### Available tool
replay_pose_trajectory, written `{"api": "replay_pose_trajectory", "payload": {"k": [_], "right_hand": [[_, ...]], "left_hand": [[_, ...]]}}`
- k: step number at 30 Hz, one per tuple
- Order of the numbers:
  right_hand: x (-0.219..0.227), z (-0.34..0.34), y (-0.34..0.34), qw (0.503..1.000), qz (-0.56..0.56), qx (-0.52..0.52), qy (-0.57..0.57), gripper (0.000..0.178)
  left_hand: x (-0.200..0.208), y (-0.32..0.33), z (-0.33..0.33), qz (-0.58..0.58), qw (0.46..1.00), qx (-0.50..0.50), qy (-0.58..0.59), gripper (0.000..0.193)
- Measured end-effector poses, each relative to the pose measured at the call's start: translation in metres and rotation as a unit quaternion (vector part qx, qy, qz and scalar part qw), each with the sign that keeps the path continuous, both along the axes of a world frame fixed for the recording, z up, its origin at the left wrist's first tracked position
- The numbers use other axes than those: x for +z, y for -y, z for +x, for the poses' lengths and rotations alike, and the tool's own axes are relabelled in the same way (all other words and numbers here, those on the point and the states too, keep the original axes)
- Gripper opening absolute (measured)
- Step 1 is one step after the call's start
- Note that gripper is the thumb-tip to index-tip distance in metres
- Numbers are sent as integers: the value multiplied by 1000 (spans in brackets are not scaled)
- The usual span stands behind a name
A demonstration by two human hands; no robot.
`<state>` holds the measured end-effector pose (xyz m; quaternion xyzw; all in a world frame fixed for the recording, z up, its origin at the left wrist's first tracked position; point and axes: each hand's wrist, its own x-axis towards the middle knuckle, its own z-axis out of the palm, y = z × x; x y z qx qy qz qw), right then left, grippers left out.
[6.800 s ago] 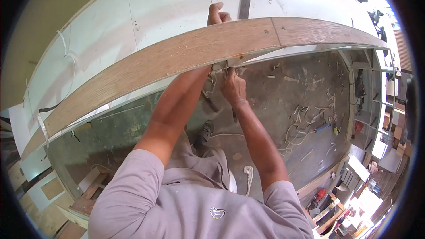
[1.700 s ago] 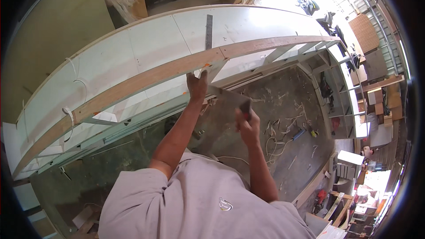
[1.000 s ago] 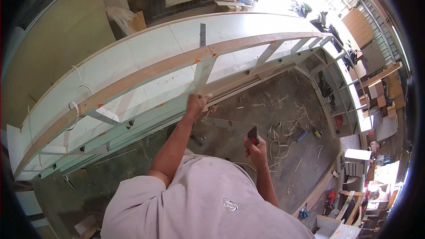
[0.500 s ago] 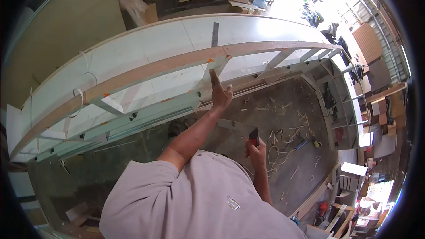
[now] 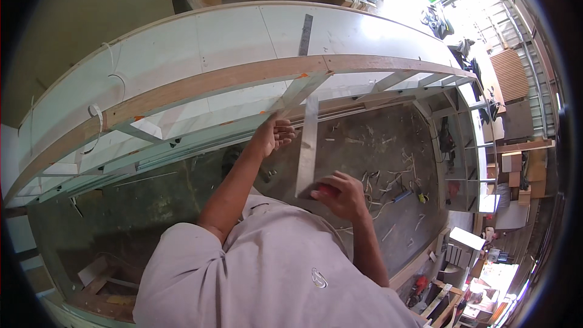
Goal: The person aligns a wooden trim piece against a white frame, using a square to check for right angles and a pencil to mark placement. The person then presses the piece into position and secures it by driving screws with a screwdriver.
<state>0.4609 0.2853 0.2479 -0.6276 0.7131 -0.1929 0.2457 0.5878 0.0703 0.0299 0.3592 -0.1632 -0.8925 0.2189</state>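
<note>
My right hand [image 5: 347, 196] is closed around the red handle of what looks like a handsaw [image 5: 308, 140]. Its long pale blade points away from me, and its far end overlaps the near side of a long curved wooden frame [image 5: 225, 82]. Near a crosspiece [image 5: 302, 90] of that frame is my left hand [image 5: 274, 135], its fingers loosely bent and apart, with nothing in them. Whether its fingertips touch the wood, I cannot tell. A narrow dark grey strip [image 5: 305, 35] lies on the white panel [image 5: 237, 31] behind the frame's top rail.
Wood scraps, a cord and a blue tool [image 5: 401, 196] lie on the floor [image 5: 364, 158] to the right. A second frame section [image 5: 480, 146] curves round on that side. Thin white strips [image 5: 97, 123] loop over the rail at left. A red power tool [image 5: 418, 285] sits at lower right.
My left hand has drawn back from the crosspiece, toward me and left. My right hand has moved left and up, and the saw blade has swung to point away from me.
</note>
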Motion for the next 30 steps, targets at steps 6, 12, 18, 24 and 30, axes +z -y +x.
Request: {"api": "replay_pose_trajectory", "payload": {"k": [6,12,18,24,30], "right_hand": [[-25,24,69,953,154,154,-210,16],[-35,44,79,926,186,238,-227,15],[-48,38,121,937,87,139,-308,17],[-61,-8,143,946,19,3,-324,21],[-65,14,181,928,22,25,-371,21]], "left_hand": [[39,51,11,-46,993,5,-106,71],[-6,66,-2,-287,889,57,353,72],[-42,139,-46,-372,751,513,184,53],[43,162,-125,-413,843,264,219,26],[58,199,-125,-323,889,325,25,15]]}}
